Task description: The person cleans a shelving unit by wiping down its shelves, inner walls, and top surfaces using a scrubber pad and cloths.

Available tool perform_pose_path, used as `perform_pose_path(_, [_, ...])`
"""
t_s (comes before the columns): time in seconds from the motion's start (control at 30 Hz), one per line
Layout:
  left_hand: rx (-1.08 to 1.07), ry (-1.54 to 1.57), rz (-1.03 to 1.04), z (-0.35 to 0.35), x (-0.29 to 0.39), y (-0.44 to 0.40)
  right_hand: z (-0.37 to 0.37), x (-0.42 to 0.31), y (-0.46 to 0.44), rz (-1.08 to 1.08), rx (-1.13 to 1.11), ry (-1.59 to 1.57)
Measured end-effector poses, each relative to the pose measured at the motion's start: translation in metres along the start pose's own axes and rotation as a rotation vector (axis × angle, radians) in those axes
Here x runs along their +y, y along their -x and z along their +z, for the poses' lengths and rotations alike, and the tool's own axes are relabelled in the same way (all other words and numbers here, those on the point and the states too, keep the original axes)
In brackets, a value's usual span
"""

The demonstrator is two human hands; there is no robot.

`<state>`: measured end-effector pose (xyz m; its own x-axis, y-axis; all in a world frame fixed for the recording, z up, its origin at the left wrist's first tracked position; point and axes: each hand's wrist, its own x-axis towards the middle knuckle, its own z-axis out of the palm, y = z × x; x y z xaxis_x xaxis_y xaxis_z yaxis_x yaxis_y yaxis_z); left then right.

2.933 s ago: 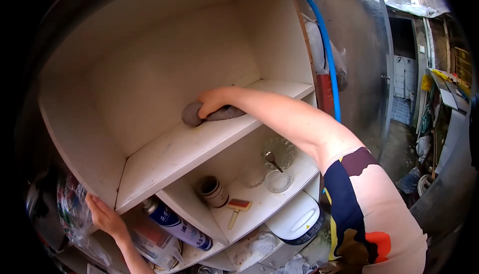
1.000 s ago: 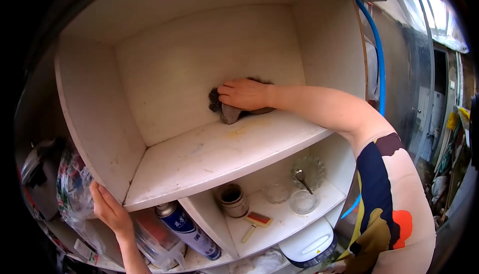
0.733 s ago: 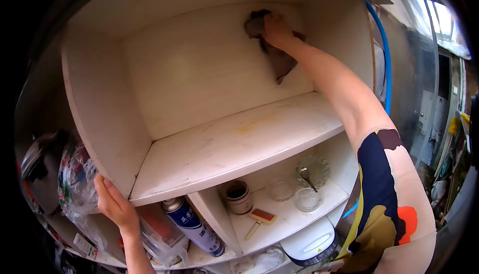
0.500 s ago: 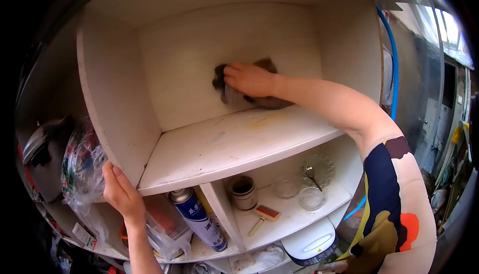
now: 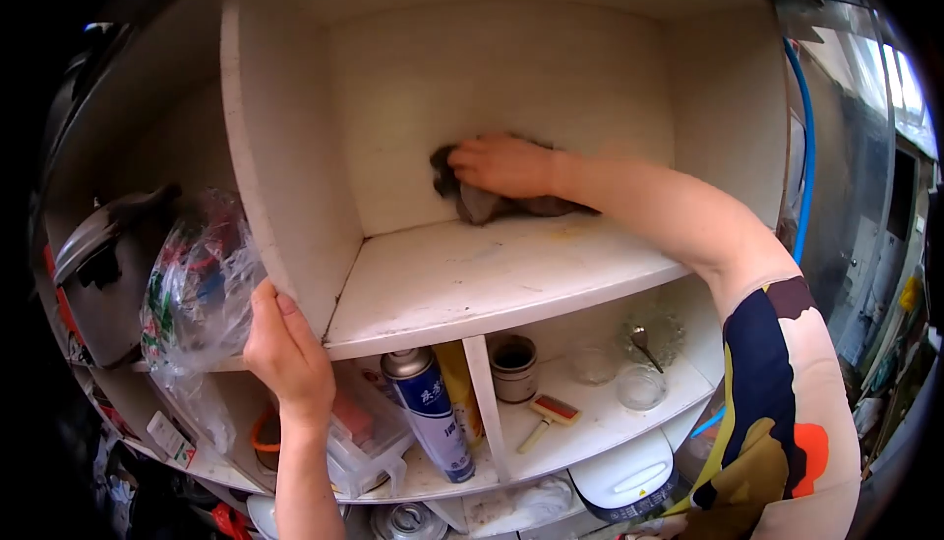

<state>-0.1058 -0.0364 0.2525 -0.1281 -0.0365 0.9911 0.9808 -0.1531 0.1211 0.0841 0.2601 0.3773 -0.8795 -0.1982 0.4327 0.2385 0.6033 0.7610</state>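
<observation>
Two hands gripping: right hand, down from high on back panel, now rubs grey cloth across lower part; left hand still clasps divider.

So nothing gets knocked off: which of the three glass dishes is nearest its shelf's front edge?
The small front dish; the scalloped dish behind it and the left-hand dish both sit farther back.

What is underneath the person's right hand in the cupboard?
The right hand covers part of a dark, bunched cloth, whose edges show around it. The cloth's middle is hidden, and so is the patch of back panel behind it.
</observation>
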Motion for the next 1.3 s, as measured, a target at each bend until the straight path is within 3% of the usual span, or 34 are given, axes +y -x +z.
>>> perform_pose_path(0.07, [0.025, -0.007, 0.037, 0.001, -0.002, -0.001, 0.004, 0.004, -0.005, -0.150, 0.114, -0.085])
perform_pose_path(0.17, [0.038, -0.040, 0.043, 0.002, -0.004, 0.001, -0.017, 0.035, -0.035, 0.184, 0.280, 0.161])
perform_pose_path(0.3, [0.037, -0.056, 0.051, 0.003, -0.006, 0.001, -0.046, 0.070, -0.096, 0.636, 0.270, 0.127])
perform_pose_path(0.33, [0.032, -0.071, 0.048, 0.002, -0.007, 0.001, -0.045, 0.064, -0.105, 0.631, 0.274, 0.111])
perform_pose_path(0.43, [0.025, -0.048, 0.075, 0.002, -0.010, 0.001, -0.033, 0.040, -0.119, 0.495, 0.307, 0.185])
perform_pose_path(0.5, [0.021, -0.042, 0.072, 0.002, -0.010, 0.001, -0.015, 0.003, -0.112, 0.099, 0.135, 0.140])
perform_pose_path(0.67, [0.030, -0.047, 0.075, 0.002, -0.010, 0.001, 0.022, -0.046, -0.083, -0.421, 0.056, 0.047])
perform_pose_path(0.8, [0.013, -0.052, 0.069, 0.000, -0.008, 0.000, 0.005, -0.020, -0.098, -0.395, 0.032, 0.063])
perform_pose_path(0.87, [-0.003, -0.038, 0.061, 0.000, -0.009, 0.000, -0.002, -0.006, -0.110, 0.029, 0.199, 0.125])
perform_pose_path(0.9, [0.007, -0.043, 0.073, 0.000, -0.010, 0.000, -0.002, -0.008, -0.114, 0.030, 0.198, 0.119])
perform_pose_path(1.0, [0.016, -0.050, 0.083, 0.001, -0.009, 0.000, 0.002, -0.026, -0.119, 0.305, -0.006, -0.382])
perform_pose_path(1.07, [0.021, -0.049, 0.089, 0.001, -0.009, 0.000, 0.024, -0.049, -0.097, -0.263, 0.079, 0.037])
perform_pose_path(1.1, [0.013, -0.049, 0.086, 0.000, -0.008, 0.000, 0.022, -0.056, -0.088, -0.340, 0.010, 0.009])
perform_pose_path(1.23, [0.027, -0.051, 0.090, 0.001, -0.010, -0.001, -0.002, -0.030, -0.069, -0.350, -0.143, 0.020])
perform_pose_path(1.3, [0.038, -0.060, 0.088, 0.003, -0.010, 0.000, -0.009, -0.019, -0.054, -0.329, -0.116, 0.067])
